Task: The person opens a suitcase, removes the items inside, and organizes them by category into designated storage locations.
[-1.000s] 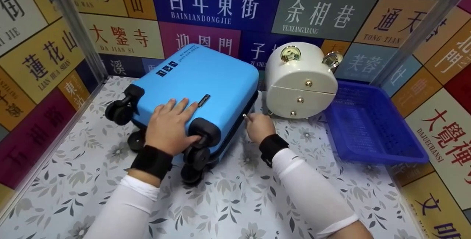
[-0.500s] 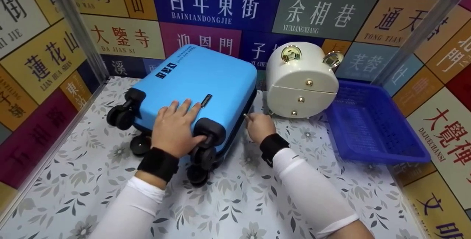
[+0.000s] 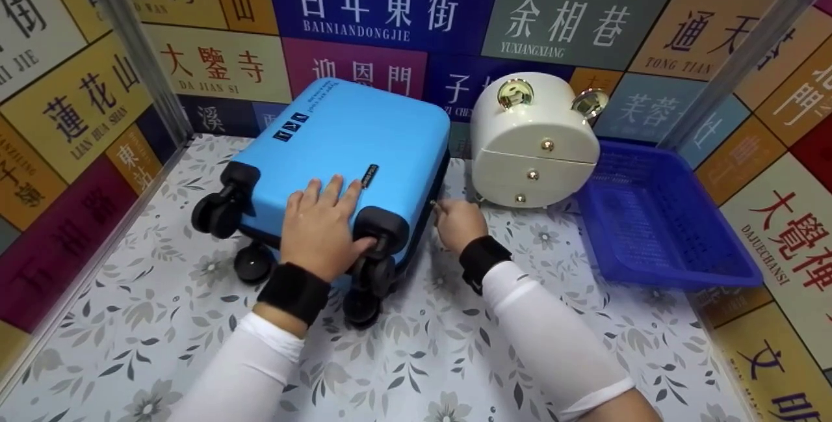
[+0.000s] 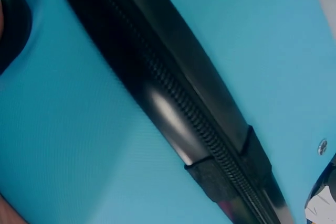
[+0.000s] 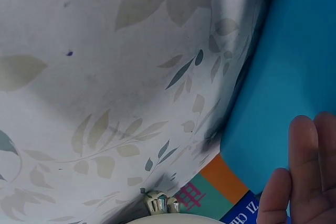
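Observation:
A light blue suitcase (image 3: 351,129) lies on its side on the floral cloth, its black wheels (image 3: 383,272) toward me. My left hand (image 3: 323,230) rests on its upper shell with fingers spread, the thumb by a black wheel mount. In the left wrist view a black zipper (image 4: 184,100) runs along the suitcase's end between the two blue shell halves. At the suitcase's right edge my right hand (image 3: 460,224) pinches a small metal zipper pull (image 3: 434,203). The right wrist view shows several fingers (image 5: 303,153) beside the blue shell; the pull is not visible there.
A cream drawer box (image 3: 536,149) with gold ears and round gold knobs stands just right of the suitcase. Beyond it sits a blue plastic basket (image 3: 682,276). Walls printed with street-name signs (image 3: 383,9) enclose the back and sides.
The suitcase's wheeled end has swung slightly to the right, and my left hand has moved right with it. My right hand stays almost in place at the suitcase's edge.

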Demonstrator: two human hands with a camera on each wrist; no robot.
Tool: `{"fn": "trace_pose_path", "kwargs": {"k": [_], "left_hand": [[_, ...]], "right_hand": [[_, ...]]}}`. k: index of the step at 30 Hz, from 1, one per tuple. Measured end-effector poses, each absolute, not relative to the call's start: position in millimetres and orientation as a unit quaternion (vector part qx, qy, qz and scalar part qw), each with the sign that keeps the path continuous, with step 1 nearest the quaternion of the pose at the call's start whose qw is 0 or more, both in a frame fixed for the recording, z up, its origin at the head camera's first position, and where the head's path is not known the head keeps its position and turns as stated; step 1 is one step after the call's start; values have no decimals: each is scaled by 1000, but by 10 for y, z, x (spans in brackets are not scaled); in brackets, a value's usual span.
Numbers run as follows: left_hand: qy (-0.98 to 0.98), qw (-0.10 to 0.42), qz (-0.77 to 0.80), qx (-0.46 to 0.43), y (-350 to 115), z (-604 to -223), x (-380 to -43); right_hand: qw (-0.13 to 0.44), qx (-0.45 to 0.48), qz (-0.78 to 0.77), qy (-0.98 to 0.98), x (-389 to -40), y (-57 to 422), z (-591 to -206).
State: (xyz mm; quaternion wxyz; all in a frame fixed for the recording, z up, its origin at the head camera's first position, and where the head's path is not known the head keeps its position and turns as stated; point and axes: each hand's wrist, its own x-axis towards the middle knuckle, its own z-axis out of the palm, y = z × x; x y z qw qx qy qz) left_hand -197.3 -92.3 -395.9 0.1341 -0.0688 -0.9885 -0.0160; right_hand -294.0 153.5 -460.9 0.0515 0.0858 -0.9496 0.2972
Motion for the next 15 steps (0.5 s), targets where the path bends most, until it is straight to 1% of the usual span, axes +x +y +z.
{"fn": "trace_pose_path", "kwargs": {"k": [6,15], "left_hand": [[-989,134,-20,-51,-814,-3962,-1968],[-994,106,-22,-33,-670,-3934,-1955]], "right_hand": [[53,90,288,-952,-2951,1540,-4616],[63,91,279,-954,-2943,1544,-4614]]}}
